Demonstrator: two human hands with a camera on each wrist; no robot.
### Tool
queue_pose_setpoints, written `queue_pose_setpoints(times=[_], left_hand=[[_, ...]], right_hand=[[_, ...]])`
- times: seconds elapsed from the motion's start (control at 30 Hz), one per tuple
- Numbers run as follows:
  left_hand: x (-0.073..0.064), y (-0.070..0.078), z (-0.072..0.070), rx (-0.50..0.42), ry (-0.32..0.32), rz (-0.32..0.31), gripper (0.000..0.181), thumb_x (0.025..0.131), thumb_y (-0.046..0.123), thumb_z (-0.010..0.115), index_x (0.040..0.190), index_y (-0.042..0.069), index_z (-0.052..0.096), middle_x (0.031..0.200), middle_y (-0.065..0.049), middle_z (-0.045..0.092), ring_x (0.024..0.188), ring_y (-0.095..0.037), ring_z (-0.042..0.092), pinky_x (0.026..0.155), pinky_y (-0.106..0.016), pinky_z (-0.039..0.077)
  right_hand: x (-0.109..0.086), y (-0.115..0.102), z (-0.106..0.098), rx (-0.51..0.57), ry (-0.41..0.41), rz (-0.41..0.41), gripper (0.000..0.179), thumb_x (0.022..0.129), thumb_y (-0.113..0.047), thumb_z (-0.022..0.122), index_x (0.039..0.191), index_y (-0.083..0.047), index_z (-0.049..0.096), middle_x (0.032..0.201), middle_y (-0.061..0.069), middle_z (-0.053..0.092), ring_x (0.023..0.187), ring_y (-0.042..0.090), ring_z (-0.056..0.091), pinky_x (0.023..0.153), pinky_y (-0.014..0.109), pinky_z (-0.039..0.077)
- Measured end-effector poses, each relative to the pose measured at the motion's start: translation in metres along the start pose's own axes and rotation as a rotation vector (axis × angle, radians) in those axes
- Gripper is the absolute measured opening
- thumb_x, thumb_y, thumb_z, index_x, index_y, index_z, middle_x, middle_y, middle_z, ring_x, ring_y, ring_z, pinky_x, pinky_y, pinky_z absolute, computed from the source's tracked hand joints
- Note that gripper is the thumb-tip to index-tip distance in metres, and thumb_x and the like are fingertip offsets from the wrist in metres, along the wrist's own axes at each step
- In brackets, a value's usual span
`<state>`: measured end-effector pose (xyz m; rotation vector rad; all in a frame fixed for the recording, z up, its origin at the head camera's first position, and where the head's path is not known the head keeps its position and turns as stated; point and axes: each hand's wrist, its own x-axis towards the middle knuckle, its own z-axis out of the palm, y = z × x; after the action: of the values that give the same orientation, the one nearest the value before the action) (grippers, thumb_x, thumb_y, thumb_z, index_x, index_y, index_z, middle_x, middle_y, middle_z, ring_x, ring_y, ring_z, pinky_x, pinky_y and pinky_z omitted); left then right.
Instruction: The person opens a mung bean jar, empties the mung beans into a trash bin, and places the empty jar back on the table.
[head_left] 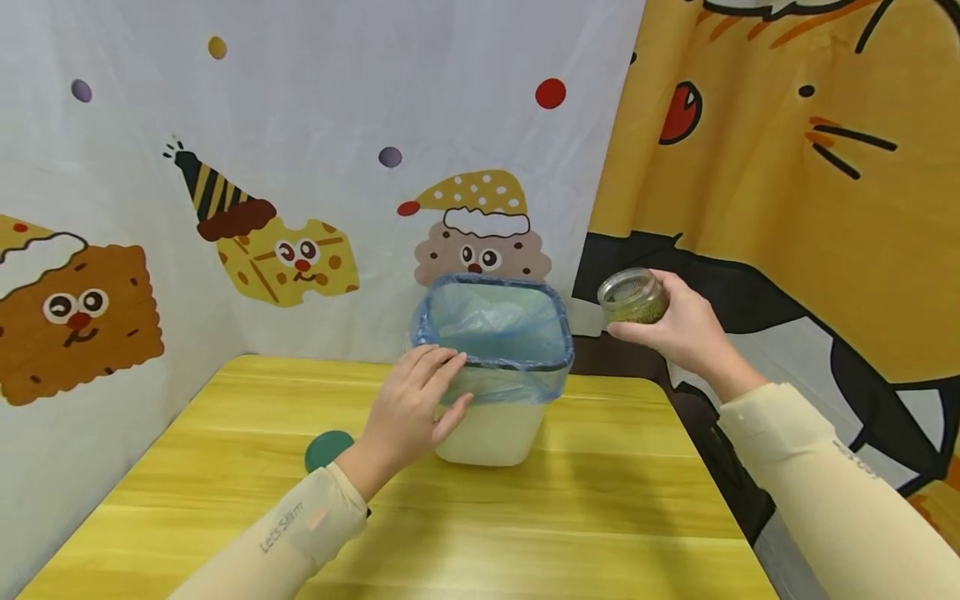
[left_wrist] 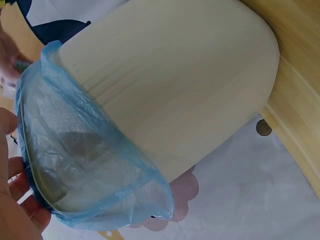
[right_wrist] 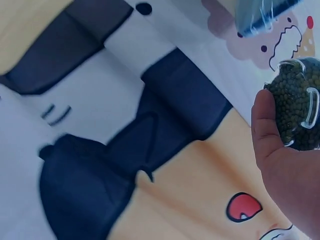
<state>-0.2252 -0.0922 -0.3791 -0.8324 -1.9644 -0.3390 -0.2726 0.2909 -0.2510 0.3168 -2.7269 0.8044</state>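
Observation:
A bin [head_left: 491, 433] in pale cream, lined with a blue plastic bag [head_left: 517, 383] folded over its rim, stands on the table. My left hand [head_left: 412, 408] rests its fingers on the near left part of the lined rim, thumb spread apart from them. To the right of the bin and raised above the table, my right hand [head_left: 686, 321] grips a clear jar [head_left: 633, 296], its uncovered mouth tilted toward the bin. Small green beans [right_wrist: 292, 102] lie inside the jar, and the thumb presses its side in the right wrist view.
A round green lid [head_left: 328, 450] lies on the yellow wood-grain table [head_left: 525, 533], partly behind the left wrist. Behind the table hangs a white cloth [head_left: 315, 100] printed with cartoon figures. An orange cartoon-print cloth [head_left: 750, 192] hangs at the right.

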Motion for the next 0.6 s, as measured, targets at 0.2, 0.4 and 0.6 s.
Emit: queue_pose_setpoints(times=[0.2,0.4,0.6], left_hand=[[0.003,-0.001,-0.001,-0.009,-0.005,0.005,0.052,0.092,0.028,0.083,0.135,0.001,0.07,0.129,-0.015,0.071,0.122,-0.035,0.065,0.114,-0.051,0.053],[0.005,-0.002,-0.003,-0.011,-0.018,0.002,0.053,0.092,0.028,0.083,0.135,0.001,0.07,0.129,-0.014,0.071,0.123,-0.034,0.064,0.113,-0.05,0.054],[0.003,-0.001,-0.004,-0.001,-0.035,0.001,0.052,0.091,0.029,0.084,0.134,0.002,0.071,0.128,-0.014,0.072,0.123,-0.034,0.065,0.112,-0.048,0.055]], right_hand=[[0.037,-0.028,-0.003,-0.061,-0.049,-0.061,0.102,0.086,-0.042,0.089,0.164,-0.006,0.033,0.146,0.022,0.058,0.125,0.041,0.062,0.101,0.059,0.058],[0.06,-0.052,0.007,-0.113,-0.1,-0.132,0.099,0.084,-0.028,0.09,0.163,-0.005,0.034,0.146,0.024,0.059,0.126,0.043,0.063,0.103,0.061,0.058],[0.072,-0.064,0.02,-0.165,-0.149,-0.183,0.099,0.084,-0.026,0.09,0.163,-0.005,0.034,0.145,0.025,0.06,0.126,0.043,0.064,0.102,0.06,0.059]])
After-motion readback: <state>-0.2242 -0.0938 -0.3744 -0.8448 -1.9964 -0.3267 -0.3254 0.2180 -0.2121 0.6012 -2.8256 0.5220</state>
